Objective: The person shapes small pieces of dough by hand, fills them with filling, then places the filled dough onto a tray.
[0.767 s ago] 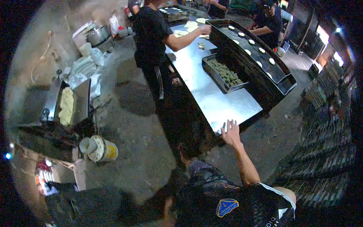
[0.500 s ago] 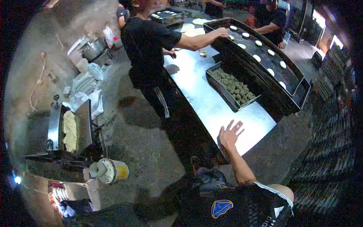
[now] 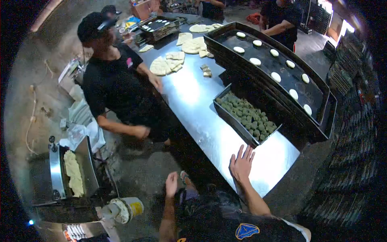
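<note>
On the shiny metal tabletop (image 3: pixel 205 117), a long black metal tray (image 3: pixel 234 123) of round dark-green lumps (image 3: pixel 250 115) slants away leftward, its near end just ahead of the spread, unladen right hand (image 3: pixel 242 165); the left hand (image 3: pixel 171 185), farther off, is loosely half-open, nothing visible in it

A yellow-labelled bucket (image 3: pixel 131 209) stands on the floor (image 3: pixel 151 165), well apart from pale plastic bags (image 3: pixel 79 132).
</note>
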The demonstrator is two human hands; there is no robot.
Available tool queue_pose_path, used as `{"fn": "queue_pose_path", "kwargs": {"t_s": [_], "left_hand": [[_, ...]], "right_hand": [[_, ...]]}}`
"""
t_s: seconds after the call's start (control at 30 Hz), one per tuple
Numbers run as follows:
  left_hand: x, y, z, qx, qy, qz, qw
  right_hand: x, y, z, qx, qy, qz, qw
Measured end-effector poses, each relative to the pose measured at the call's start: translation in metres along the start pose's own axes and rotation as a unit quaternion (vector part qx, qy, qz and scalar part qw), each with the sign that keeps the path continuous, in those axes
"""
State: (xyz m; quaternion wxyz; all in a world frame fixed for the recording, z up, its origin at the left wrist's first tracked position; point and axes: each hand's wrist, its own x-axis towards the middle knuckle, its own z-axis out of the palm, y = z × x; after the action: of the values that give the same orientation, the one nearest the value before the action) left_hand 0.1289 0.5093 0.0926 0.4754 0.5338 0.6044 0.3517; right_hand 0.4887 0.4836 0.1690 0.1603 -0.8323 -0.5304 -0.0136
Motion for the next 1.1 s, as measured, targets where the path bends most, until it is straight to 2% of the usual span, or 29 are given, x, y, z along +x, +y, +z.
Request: {"fn": "queue_pose_path", "kwargs": {"t_s": [0.03,0.1,0.13,0.17,0.27,0.33,0.43,0.5,0.53,0.6,0.67,0.7,0.73,0.8,0.87,0.93,1.0,1.03,1.07,1.1], "left_hand": [[0.023,0.053,0.018,-0.006,-0.031,0.000,0.999],[0.077,0.077,0.052,-0.015,-0.072,0.080,0.994],[0.096,0.113,0.064,0.028,-0.107,0.079,0.991],[0.117,0.131,0.076,0.017,-0.131,0.123,0.984],[0.200,0.160,0.109,0.034,-0.180,0.118,0.976],[0.276,0.170,0.129,0.018,-0.199,0.147,0.969],[0.387,0.199,0.162,0.076,-0.197,0.190,0.959],[0.460,0.210,0.190,0.156,-0.096,0.294,0.938],[0.489,0.215,0.203,0.144,-0.104,0.294,0.939],[0.538,0.227,0.230,0.157,-0.057,0.352,0.921],[0.574,0.262,0.244,0.070,-0.173,0.362,0.913],[0.598,0.265,0.254,0.110,-0.184,0.357,0.909],[0.614,0.266,0.267,0.151,-0.191,0.352,0.904],[0.605,0.279,0.274,0.262,-0.046,0.434,0.861],[0.595,0.301,0.260,0.214,-0.135,0.313,0.916],[0.622,0.290,0.263,0.254,-0.139,0.296,0.910],[0.634,0.293,0.263,0.312,-0.341,0.194,0.865],[0.629,0.286,0.265,0.294,-0.331,0.246,0.862],[0.606,0.300,0.262,0.337,-0.268,0.337,0.837],[0.587,0.307,0.255,0.278,-0.276,0.317,0.864]], "right_hand": [[0.001,-0.002,-0.002,-0.013,0.012,-0.002,1.000],[0.005,-0.002,-0.002,-0.012,0.003,0.009,1.000],[0.006,-0.004,-0.004,-0.008,0.000,0.016,1.000],[0.006,-0.006,-0.006,-0.009,-0.001,0.020,1.000],[0.010,-0.009,-0.010,0.013,0.001,0.028,1.000],[0.013,-0.014,-0.013,0.008,0.001,0.041,0.999],[0.018,-0.018,-0.013,0.007,0.015,0.054,0.998],[0.025,-0.024,-0.012,0.004,0.044,0.073,0.996],[0.027,-0.026,-0.014,0.000,0.048,0.083,0.995],[0.031,-0.025,-0.016,-0.011,0.035,0.097,0.995],[0.041,-0.028,-0.017,-0.022,0.044,0.144,0.988],[0.042,-0.029,-0.018,-0.007,0.040,0.137,0.990],[0.041,-0.031,-0.020,0.009,0.036,0.128,0.991],[0.040,-0.031,-0.020,-0.010,0.039,0.143,0.989],[0.037,-0.032,-0.018,-0.003,0.018,0.132,0.991],[0.036,-0.034,-0.016,-0.010,0.026,0.136,0.990],[0.035,-0.033,-0.015,-0.014,0.032,0.134,0.990],[0.035,-0.032,-0.014,-0.008,0.030,0.141,0.990],[0.035,-0.034,-0.014,0.000,0.028,0.147,0.989],[0.034,-0.033,-0.014,0.002,0.030,0.146,0.989]]}}
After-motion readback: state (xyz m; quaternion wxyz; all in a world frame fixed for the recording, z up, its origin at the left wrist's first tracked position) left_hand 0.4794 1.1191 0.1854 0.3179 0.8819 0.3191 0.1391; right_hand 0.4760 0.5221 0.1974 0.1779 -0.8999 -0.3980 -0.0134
